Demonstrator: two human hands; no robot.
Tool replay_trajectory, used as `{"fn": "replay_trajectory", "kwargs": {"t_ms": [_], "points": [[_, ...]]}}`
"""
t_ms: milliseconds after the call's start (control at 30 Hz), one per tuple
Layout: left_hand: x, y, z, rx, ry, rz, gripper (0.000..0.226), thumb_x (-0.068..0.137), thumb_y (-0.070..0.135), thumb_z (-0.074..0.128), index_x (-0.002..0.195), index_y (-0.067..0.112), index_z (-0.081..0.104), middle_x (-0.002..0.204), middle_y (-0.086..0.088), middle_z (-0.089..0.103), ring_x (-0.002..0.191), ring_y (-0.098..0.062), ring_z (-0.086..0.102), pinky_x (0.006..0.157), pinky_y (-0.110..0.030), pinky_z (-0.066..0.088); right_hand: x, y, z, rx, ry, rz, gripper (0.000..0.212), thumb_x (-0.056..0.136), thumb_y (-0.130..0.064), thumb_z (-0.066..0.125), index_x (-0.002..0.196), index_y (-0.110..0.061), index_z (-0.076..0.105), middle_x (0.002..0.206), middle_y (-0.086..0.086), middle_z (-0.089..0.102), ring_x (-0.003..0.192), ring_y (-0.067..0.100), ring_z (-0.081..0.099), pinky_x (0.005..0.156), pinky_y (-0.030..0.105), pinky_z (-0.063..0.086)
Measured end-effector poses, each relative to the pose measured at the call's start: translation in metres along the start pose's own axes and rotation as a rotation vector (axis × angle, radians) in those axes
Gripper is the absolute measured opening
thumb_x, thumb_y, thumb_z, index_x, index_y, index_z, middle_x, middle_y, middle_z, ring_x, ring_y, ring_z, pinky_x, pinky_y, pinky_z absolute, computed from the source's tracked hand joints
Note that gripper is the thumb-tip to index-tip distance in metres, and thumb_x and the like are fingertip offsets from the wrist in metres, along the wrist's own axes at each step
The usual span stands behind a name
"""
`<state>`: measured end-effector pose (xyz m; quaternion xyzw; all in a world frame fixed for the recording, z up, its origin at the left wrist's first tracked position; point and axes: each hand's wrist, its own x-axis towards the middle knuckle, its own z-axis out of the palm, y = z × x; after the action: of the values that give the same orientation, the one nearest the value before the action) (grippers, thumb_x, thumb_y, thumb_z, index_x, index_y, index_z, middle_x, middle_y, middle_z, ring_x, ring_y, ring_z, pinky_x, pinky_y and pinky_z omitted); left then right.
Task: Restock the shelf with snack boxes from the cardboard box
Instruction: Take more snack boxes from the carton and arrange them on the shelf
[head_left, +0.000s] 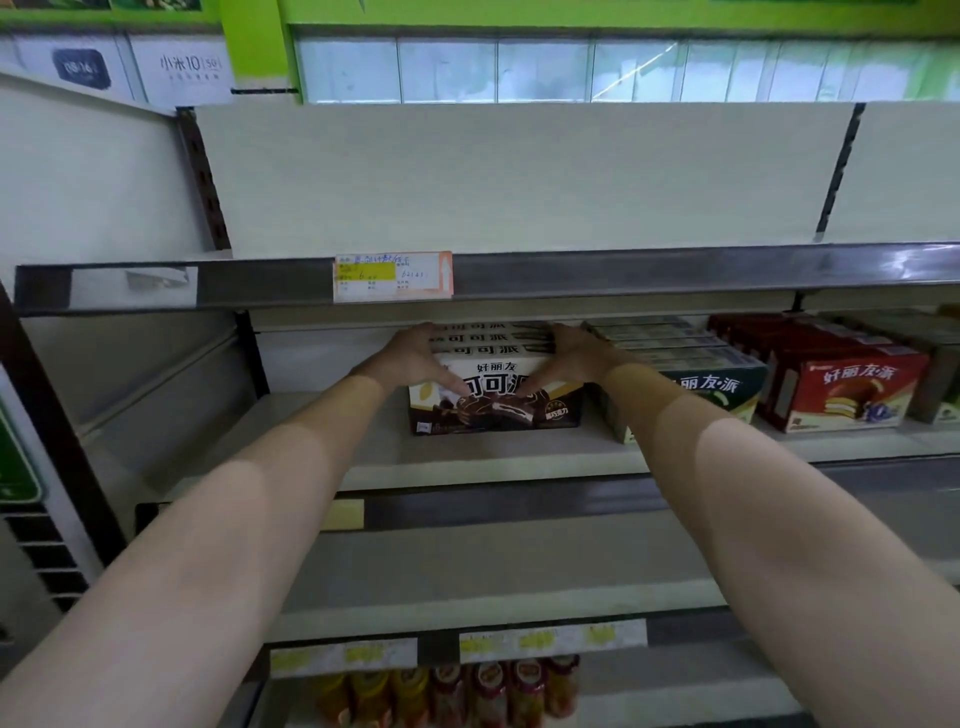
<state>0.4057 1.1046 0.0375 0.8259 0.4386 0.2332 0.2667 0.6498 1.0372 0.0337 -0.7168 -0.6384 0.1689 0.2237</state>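
Shop shelving in pale metal fills my view, with a green wall and a row of frosted panes above it. My two bare arms reach forward to the middle shelf (467, 457), where a row of brown-and-cream snack boxes (493, 400) stands one behind another, the front box showing a chocolate pie on its face. My left hand (415, 358) lies against the left side of the row and my right hand (566, 358) against the right side, so the boxes sit between my palms. On each hand the thumb slants down across the front face of the first box, while the fingers (421, 330) reach back along the row; they look fairly straight, pressing rather than curling. Just to the right, touching or nearly touching my right wrist, stands a row of green snack boxes (696, 384), and beyond that a row of red snack boxes (847, 384) with a layered cake pictured on the front. The top shelf rail (623, 275) above carries a white and orange price label (392, 276) with a yellow patch. Lower down, yellow-marked price strips (550, 642) run along another rail, and under them I see the lids of a line of round snack tubs (467, 686). The cardboard box is out of my sight.
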Motion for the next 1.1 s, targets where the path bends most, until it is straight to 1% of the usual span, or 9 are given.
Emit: {"fn": "replay_trajectory", "kwargs": {"t_ms": [167, 400, 533, 667, 700, 767, 833, 933, 1100], "points": [[-0.001, 0.003, 0.001, 0.04, -0.024, -0.039, 0.078, 0.06, 0.022, 0.095, 0.129, 0.015, 0.06, 0.125, 0.0, 0.063, 0.108, -0.012, 0.054, 0.09, -0.018, 0.039, 0.006, 0.005, 0.002, 0.03, -0.016, 0.015, 0.152, 0.006, -0.075, 0.085, 0.143, -0.026, 0.044, 0.136, -0.004, 0.059, 0.126, 0.022, 0.054, 0.11, 0.043, 0.043], [-0.005, 0.004, 0.001, 0.061, -0.028, -0.076, 0.097, 0.055, 0.033, 0.097, 0.139, 0.015, 0.052, 0.135, 0.004, 0.056, 0.123, -0.015, 0.052, 0.099, -0.023, 0.041, -0.007, -0.007, -0.003, 0.032, -0.016, 0.033, 0.125, 0.034, -0.051, 0.095, 0.143, -0.019, 0.044, 0.134, 0.001, 0.059, 0.124, 0.024, 0.053, 0.108, 0.043, 0.043], [-0.005, 0.004, 0.001, 0.087, -0.037, -0.085, 0.094, 0.053, 0.036, 0.096, 0.135, 0.016, 0.055, 0.133, 0.004, 0.058, 0.119, -0.016, 0.055, 0.103, -0.03, 0.045, 0.008, 0.006, 0.002, 0.005, -0.027, 0.033, 0.142, 0.012, -0.072, 0.088, 0.14, -0.026, 0.046, 0.13, -0.005, 0.061, 0.122, 0.022, 0.057, 0.105, 0.042, 0.046], [-0.002, 0.007, 0.001, 0.168, -0.035, -0.082, 0.103, 0.039, 0.054, 0.091, 0.13, 0.019, 0.058, 0.124, 0.001, 0.064, 0.11, -0.017, 0.061, 0.096, -0.034, 0.053, -0.012, -0.01, -0.001, -0.035, -0.027, 0.034, 0.129, 0.038, -0.061, 0.091, 0.149, -0.022, 0.036, 0.14, 0.001, 0.054, 0.129, 0.027, 0.051, 0.11, 0.044, 0.042], [-0.005, 0.011, 0.0, 0.195, -0.043, -0.074, 0.095, 0.042, 0.051, 0.09, 0.127, 0.019, 0.06, 0.12, 0.001, 0.066, 0.107, -0.017, 0.063, 0.093, -0.034, 0.055, -0.016, -0.013, -0.001, -0.063, -0.019, 0.034, 0.124, 0.044, -0.059, 0.09, 0.149, -0.022, 0.036, 0.141, 0.002, 0.053, 0.13, 0.027, 0.05, 0.11, 0.044, 0.042], [-0.01, 0.02, 0.001, 0.261, -0.067, -0.06, 0.078, 0.054, 0.042, 0.087, 0.123, 0.017, 0.06, 0.12, 0.003, 0.064, 0.107, -0.018, 0.061, 0.092, -0.036, 0.055, -0.014, -0.013, 0.002, -0.122, 0.023, 0.0, 0.126, 0.039, -0.065, 0.086, 0.148, -0.023, 0.038, 0.142, 0.001, 0.053, 0.131, 0.027, 0.05, 0.11, 0.044, 0.043], [-0.01, 0.025, 0.004, 0.328, -0.069, -0.037, 0.083, 0.056, 0.04, 0.083, 0.132, 0.022, 0.054, 0.123, 0.004, 0.059, 0.113, -0.022, 0.059, 0.096, -0.04, 0.053, -0.014, -0.01, 0.003, -0.149, 0.07, -0.034, 0.122, 0.036, -0.067, 0.085, 0.143, -0.024, 0.044, 0.139, 0.001, 0.055, 0.127, 0.026, 0.053, 0.107, 0.043, 0.045], [-0.007, 0.035, 0.009, 0.384, -0.052, 0.014, 0.092, 0.054, 0.04, 0.072, 0.142, 0.032, 0.046, 0.133, -0.001, 0.059, 0.114, -0.025, 0.059, 0.096, -0.039, 0.053, -0.024, -0.011, -0.007, -0.179, 0.148, -0.067, 0.098, 0.06, -0.058, 0.086, 0.142, -0.021, 0.045, 0.138, 0.005, 0.053, 0.124, 0.027, 0.052, 0.106, 0.041, 0.045], [-0.005, 0.082, 0.03, 0.266, -0.093, 0.183, 0.056, 0.085, 0.007, 0.059, 0.139, 0.017, 0.049, 0.131, -0.011, 0.06, 0.111, -0.025, 0.06, 0.089, -0.035, 0.052, -0.038, 0.003, -0.037, -0.122, 0.246, -0.053, 0.094, 0.071, -0.051, 0.083, 0.148, -0.016, 0.041, 0.147, 0.008, 0.047, 0.133, 0.029, 0.047, 0.112, 0.037, 0.038]]}}
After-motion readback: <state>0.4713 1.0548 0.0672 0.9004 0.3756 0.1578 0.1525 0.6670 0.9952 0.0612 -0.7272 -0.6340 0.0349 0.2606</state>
